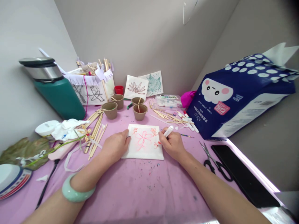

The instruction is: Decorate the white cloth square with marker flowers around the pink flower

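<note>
A white panel [146,141] is lying flat on the pink-covered table [130,193], and everything else is sitting around it. Pink and orange-red line flowers are showing on its face, a large one in the middle and smaller ones toward the upper corners and the right edge. The left hand [116,144] is holding the panel's left edge, the thumb resting near the border. The right hand [172,140] is gripping a white marker [168,131] in closed fingers at the panel's right edge, the orange-red end pointing down to the surface; whether the tip is touching, one cannot tell.

Beyond the panel, four brown pots [140,115] are standing in a cluster, some with sticks leaning inside, and a red cup [119,90] is standing behind them. Farther beyond the panel, two drawn panels [136,88] are leaning at the wall, one showing a flower, the other a green leaf. To the left of the panel, pale wooden sticks [95,137] are lying in a loose bundle, and a green bottle [62,98] is standing farther out. To the right of the panel, scissors [216,163] are lying with their blades slightly parted, just beside a long black object [243,174]. A big dark-blue tissue pack [235,99] is standing beyond these, also right of the panel.
</note>
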`<control>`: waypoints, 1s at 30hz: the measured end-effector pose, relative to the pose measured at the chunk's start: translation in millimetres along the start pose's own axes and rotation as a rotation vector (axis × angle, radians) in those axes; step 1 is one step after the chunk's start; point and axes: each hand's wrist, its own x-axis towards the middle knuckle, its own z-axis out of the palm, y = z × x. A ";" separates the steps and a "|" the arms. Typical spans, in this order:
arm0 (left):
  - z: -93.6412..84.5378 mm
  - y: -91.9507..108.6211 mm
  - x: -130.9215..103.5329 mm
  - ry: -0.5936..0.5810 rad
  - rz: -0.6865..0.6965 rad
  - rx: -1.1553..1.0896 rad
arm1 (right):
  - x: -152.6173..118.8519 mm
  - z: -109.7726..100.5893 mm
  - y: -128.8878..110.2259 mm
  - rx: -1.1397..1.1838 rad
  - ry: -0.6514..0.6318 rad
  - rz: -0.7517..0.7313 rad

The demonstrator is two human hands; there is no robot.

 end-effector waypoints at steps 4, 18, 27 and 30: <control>0.1 -0.5 -0.1 -0.007 -0.001 0.001 | -0.8 0.9 1.3 -0.016 -0.029 -0.008; 2.7 -1.9 0.4 0.012 0.010 0.002 | -3.6 7.1 -9.7 0.132 -0.097 0.003; 1.4 -1.1 0.0 0.015 0.005 -0.009 | -3.5 6.1 -10.6 0.185 -0.088 0.026; 1.3 -1.0 -0.3 0.017 0.006 -0.008 | -3.6 6.1 -10.4 0.138 -0.121 -0.007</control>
